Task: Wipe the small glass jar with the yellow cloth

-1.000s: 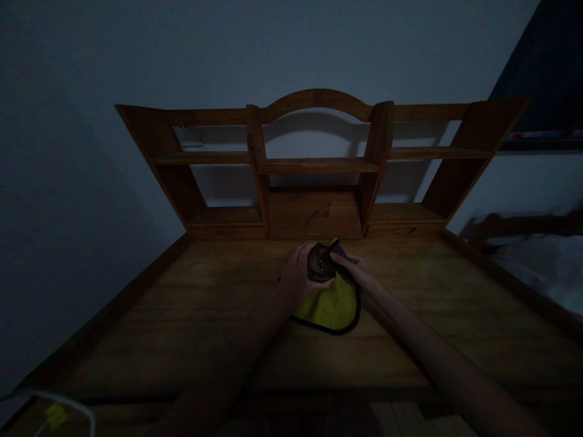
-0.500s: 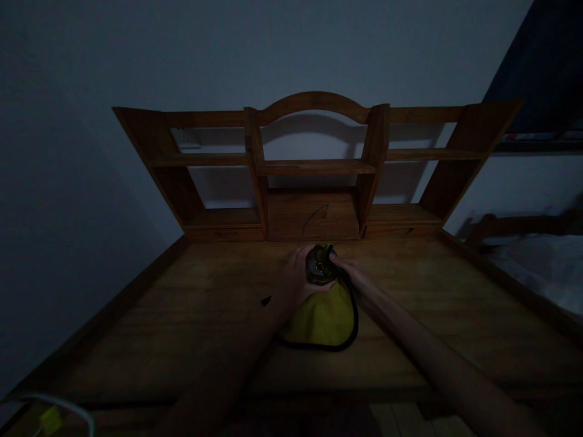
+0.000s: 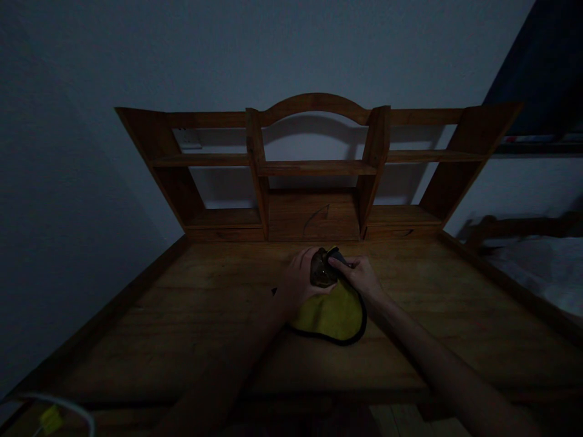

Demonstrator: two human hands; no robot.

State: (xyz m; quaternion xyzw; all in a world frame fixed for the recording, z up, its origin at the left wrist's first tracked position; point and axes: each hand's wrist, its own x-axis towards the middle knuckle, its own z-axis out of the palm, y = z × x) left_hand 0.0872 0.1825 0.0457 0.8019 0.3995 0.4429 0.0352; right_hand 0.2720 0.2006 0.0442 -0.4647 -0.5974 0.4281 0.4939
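Observation:
My left hand [image 3: 297, 280] is wrapped around a dark, shiny, see-through object [image 3: 321, 272], which looks like a small glass or jar; dim light hides its exact kind. A yellow cloth [image 3: 336, 314] with black edging hangs below it over the desktop. My right hand [image 3: 363, 277] pinches a folded, greyish part of this cloth at the right side of the object's rim. Both hands are close together above the middle of the desk. A small dark tip, perhaps a tag or cloth corner, shows left of my left wrist.
The wooden desktop [image 3: 191, 315] has a raised edge along each side. At its back stands a wooden shelf unit [image 3: 316, 167] with small drawers. A white cable [image 3: 68, 399] with a yellow tag lies at the lower left. Bedding [image 3: 542, 267] shows at the right.
My right hand has moved slightly right and turned, with more of the grey cloth fold showing under its thumb. The glass object and the yellow cloth have shifted a little right.

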